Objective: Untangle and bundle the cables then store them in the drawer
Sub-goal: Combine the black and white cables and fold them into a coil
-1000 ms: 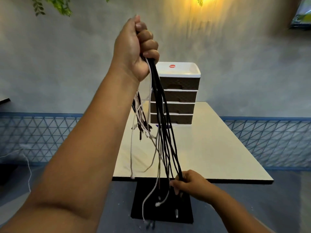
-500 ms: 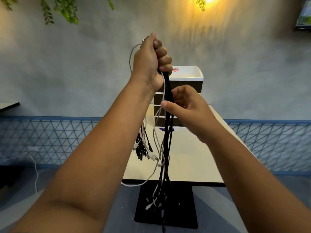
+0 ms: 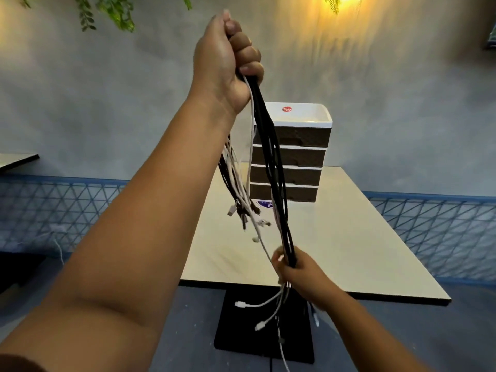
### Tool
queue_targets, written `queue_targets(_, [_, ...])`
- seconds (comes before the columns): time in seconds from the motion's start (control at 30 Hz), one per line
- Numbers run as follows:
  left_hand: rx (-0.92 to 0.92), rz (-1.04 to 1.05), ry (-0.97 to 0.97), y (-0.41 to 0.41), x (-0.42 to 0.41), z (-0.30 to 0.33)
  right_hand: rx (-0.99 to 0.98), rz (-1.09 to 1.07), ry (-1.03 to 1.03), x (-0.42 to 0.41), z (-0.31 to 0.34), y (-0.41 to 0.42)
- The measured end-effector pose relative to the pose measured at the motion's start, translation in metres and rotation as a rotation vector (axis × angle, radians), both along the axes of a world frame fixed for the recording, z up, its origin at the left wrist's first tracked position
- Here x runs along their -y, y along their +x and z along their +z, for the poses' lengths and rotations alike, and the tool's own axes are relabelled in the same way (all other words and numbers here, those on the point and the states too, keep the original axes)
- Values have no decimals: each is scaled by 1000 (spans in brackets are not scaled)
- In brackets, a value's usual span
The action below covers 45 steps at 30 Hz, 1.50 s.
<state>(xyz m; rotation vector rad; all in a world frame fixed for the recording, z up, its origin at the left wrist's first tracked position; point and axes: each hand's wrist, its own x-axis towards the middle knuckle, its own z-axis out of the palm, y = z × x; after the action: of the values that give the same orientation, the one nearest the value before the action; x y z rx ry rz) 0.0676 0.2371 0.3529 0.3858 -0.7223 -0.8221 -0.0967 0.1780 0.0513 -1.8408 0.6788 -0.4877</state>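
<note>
Cables [image 3: 271, 162] hang from raised left hand [image 3: 225, 63]'s fist; lowered right hand [image 3: 298, 272] grips them.

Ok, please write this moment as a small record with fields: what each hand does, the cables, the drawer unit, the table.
left hand: raised high, grips the top of the cables
right hand: low, holds the black strands near their lower part
cables: black and white bundle hanging between the hands, loose plug ends below
drawer unit: four brown drawers, all closed, white top
table: pale top, drawer unit stands at its far end
</note>
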Motion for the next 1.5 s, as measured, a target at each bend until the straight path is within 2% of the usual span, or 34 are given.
queue_targets(0.13, [42, 24, 64, -6, 6, -5, -243, 154, 92, 12, -26, -27])
queue_targets(0.2, [31, 24, 103, -9, 10, -12, -354, 283, 140, 22, -8, -37])
queue_targets(0.27, [4, 32, 130, -11, 14, -18, -440, 331, 36, 32, 32, -47])
queue_targets(0.33, [-9, 63, 142, -13, 16, -22, -347, 303, -93, 31, 84, -53])
queue_targets(0.47, [9, 96, 151, -29, 21, -29, 255, 48, -191, 7, 166, -35])
queue_targets(0.53, [23, 102, 154, -39, 24, -31, 334, -49, -251, -2, 186, -12])
queue_targets(0.73, [19, 96, 172, -46, 25, -35, 322, -162, -257, -6, 187, 18])
queue_targets(0.8, [12, 87, 176, -46, 23, -38, 315, -147, -274, -5, 185, 18])
queue_targets(0.97, [-45, 27, 178, -45, 20, -39, 394, 18, -102, 2, 178, 15])
queue_targets(1.1, [-41, 12, 185, -43, 18, -39, 458, 54, -46, 4, 177, 10])
queue_targets(1.23, [-34, -4, 198, -41, 16, -40, 431, 37, -155, 5, 183, 3])
queue_targets(1.33, [-67, -20, 172, -38, 11, -35, 381, -79, -207, 10, 180, -2])
queue_targets(1.4, [-94, -19, 140, -31, 6, -28, 328, -120, -120, 19, 166, -8])
queue_targets(1.5, [-119, -4, 99, -21, -1, -18, 318, -9, 107, 27, 128, -17])
